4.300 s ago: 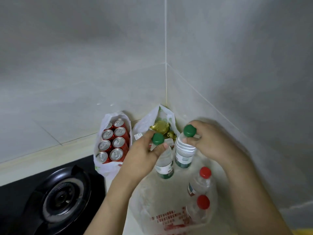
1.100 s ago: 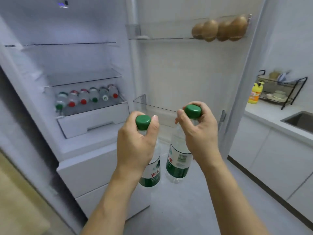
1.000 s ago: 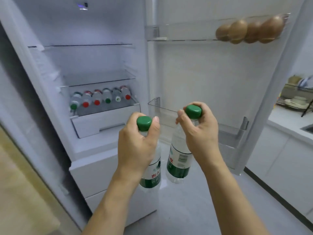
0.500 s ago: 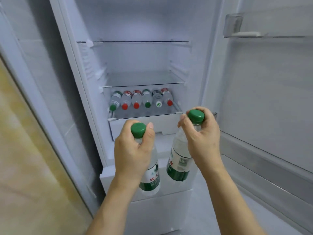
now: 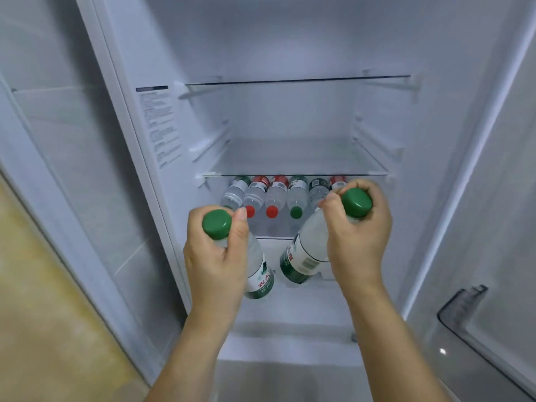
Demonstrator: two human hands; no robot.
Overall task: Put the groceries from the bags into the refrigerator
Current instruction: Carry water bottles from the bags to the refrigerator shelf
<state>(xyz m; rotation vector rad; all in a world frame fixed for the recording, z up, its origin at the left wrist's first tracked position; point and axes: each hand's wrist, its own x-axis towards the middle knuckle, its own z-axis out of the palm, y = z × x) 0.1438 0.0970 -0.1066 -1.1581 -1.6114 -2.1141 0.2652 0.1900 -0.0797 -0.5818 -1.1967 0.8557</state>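
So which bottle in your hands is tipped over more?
The bottle in the right hand: bottle leans sharply, bottom pointing left. The left hand holds its bottle closer to upright.

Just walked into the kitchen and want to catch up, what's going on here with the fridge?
A person stands at the open fridge with a green-capped water bottle in each hand. The left hand grips the left bottle near its neck, and the right hand does the same with the right bottle. Neither bottle is inside yet. A row of bottles lies under the lower glass shelf.
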